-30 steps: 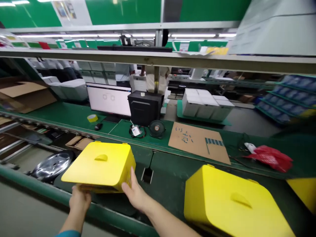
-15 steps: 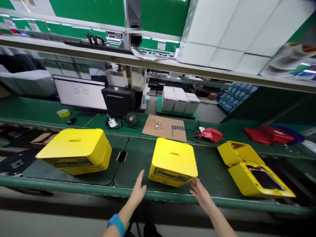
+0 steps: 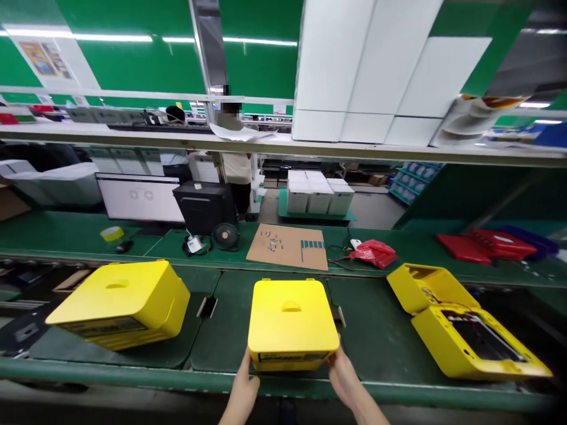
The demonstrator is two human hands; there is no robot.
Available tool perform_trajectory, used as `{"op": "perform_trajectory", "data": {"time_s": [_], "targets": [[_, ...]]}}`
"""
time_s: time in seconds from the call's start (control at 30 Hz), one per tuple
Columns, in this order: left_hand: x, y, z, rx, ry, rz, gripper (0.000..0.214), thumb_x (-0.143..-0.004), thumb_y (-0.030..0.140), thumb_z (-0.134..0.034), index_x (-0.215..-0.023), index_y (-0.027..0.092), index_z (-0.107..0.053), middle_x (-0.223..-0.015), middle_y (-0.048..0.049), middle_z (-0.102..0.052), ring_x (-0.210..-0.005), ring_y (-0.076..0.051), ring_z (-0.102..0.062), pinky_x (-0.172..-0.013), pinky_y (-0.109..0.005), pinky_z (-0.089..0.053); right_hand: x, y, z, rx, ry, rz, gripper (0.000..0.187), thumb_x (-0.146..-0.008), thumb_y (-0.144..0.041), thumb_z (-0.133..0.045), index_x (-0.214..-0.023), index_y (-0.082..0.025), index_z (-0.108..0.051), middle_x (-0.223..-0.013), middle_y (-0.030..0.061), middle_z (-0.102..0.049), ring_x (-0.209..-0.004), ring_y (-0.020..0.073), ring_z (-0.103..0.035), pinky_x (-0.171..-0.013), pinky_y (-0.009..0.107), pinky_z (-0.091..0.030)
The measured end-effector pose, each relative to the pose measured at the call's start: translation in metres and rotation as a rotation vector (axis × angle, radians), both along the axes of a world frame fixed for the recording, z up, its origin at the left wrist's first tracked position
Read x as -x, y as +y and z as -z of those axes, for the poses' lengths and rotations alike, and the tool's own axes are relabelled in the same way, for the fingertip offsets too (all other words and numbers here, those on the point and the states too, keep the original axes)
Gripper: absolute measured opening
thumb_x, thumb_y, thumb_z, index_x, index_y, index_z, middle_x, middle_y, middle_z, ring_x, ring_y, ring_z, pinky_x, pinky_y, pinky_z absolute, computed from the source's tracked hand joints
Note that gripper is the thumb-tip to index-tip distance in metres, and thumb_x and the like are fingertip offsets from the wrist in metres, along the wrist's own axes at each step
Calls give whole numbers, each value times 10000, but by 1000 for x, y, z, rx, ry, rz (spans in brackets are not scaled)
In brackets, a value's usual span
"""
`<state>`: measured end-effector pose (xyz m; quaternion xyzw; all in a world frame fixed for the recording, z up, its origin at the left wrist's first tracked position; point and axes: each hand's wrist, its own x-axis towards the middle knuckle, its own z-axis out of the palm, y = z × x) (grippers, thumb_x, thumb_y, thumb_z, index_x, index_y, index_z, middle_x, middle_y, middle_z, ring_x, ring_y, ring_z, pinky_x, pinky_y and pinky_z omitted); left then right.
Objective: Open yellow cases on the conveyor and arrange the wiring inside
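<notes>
Both hands were on the middle yellow case (image 3: pixel 292 321), which sat closed on the green conveyor belt (image 3: pixel 376 330) directly ahead of the person, at the near edge; the left hand (image 3: pixel 243 391) pressed against its near-left corner and the right hand (image 3: pixel 344 378) against its near-right corner, each grasping the case by its front lower edge with fingers spread along the side (the fingertips themselves were partly hidden under the case, so how far they wrapped beneath could not be told). The case lay square to the person, its labelled front face toward the hands and its longer side running away from them across the belt; neither hand was nearer than the other, the case being centred between them. Well apart to the left stood a second closed yellow case (image 3: pixel 117 304), tilted a little; to the right lay an opened yellow case (image 3: pixel 460 324), its lid thrown back and dark insides showing. Beyond the belt lay a cardboard sheet (image 3: pixel 287 247) with small parts, a red bag (image 3: pixel 374 252), a monitor (image 3: pixel 140 198) and a black box (image 3: pixel 204 208).
</notes>
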<state>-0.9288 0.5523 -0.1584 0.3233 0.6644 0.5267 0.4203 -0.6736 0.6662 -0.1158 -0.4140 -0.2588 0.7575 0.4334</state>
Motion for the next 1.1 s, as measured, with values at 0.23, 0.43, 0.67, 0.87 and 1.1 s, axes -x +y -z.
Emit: {"op": "perform_trajectory", "data": {"time_s": [0.23,0.43,0.67,0.87,1.1], "targets": [[16,-5,-17,42,-99,8,733,-532,100,-453,-1257,163,-531,-1350,-58,-541,-1372,-268,-314,-1181,-407,-166,-10,9,-43,-4,8,-133,675,-822,-676,-425,-1294,-204,-527,-1360,62,-530,-1390,227,-294,-1168,409,-255],[6,-5,7,7,-144,-75,700,-560,140,-441,-1258,117,-499,-1337,-105,-540,-1374,-265,-310,-1187,-412,-127,-14,16,-25,53,37,-171,768,-732,-750,-480,-1264,-202,-559,-1341,82,-544,-1400,246,-272,-1187,437,-192],[10,0,-6,28,-175,-128,672,-527,152,-439,-1189,135,-560,-1233,-93,-614,-1378,-280,-300,-1192,-434,-88,-5,14,-36,106,93,-290,807,-729,-767,-467,-1266,-171,-556,-1327,98,-554,-1405,234,-260,-1192,435,-159],[14,-7,-12,69,-340,-48,632,-521,125,-508,-1143,177,-602,-1250,-75,-614,-1360,-305,-330,-1181,-451,-119,-2,6,-43,138,62,-245,707,-754,-755,-443,-1176,-221,-635,-1288,78,-591,-1380,243,-316,-1163,445,-257],[24,-2,-31,85,-352,-3,532,-576,162,-620,-1106,201,-650,-1276,-44,-605,-1354,-306,-341,-1183,-447,-129,-7,10,-39,118,61,-197,667,-763,-724,-474,-1193,-236,-621,-1307,57,-578,-1380,227,-319,-1181,414,-220]]}}
